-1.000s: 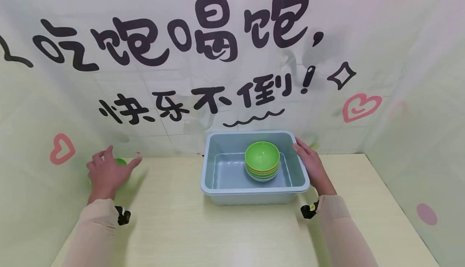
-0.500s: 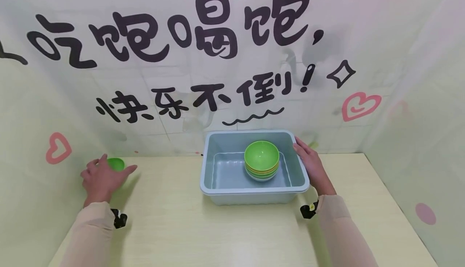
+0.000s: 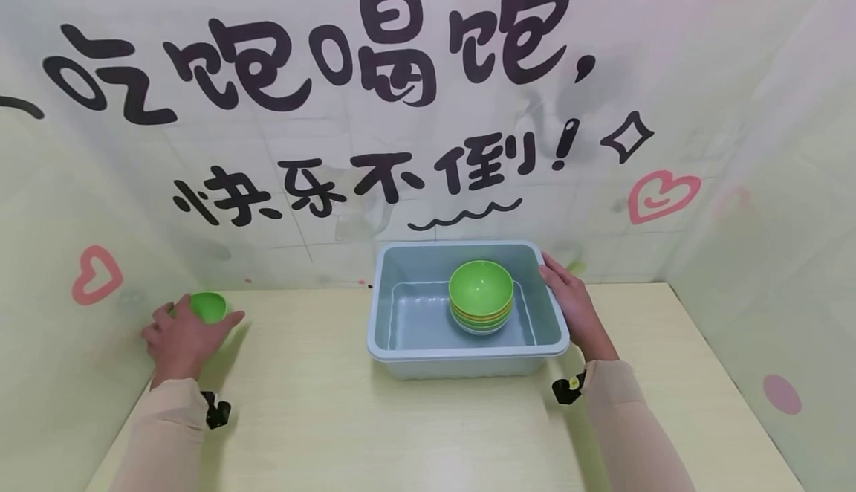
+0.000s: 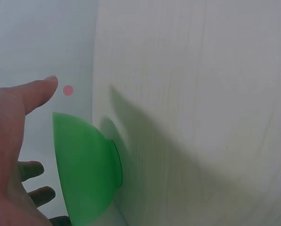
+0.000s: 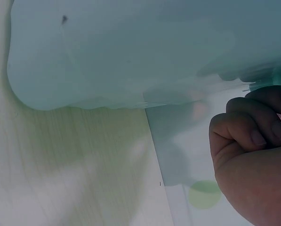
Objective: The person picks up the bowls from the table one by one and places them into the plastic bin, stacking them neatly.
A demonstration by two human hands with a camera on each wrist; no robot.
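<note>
At the far left of the table my left hand [image 3: 183,340] is spread beside a small green bowl [image 3: 210,306]. In the left wrist view the thumb stands straight and apart from the bowl [image 4: 84,169], whose base rests on the table. The other fingers show past the bowl's rim; no grip on it is visible. My right hand [image 3: 571,310] grips the right rim of a light blue plastic basin [image 3: 468,354], its fingers curled in the right wrist view. Inside the basin, right of its middle, stands a stack of bowls [image 3: 481,291], green on top.
The pale wooden table [image 3: 301,418] meets a printed curtain [image 3: 321,254] at its back edge, with lettering above. Curtain walls also rise at the left and right sides, the left one close to my left hand.
My left hand has drawn slightly left and nearer, uncovering more of the green bowl. The whole head view has shifted a little. My right hand keeps its grip on the basin.
</note>
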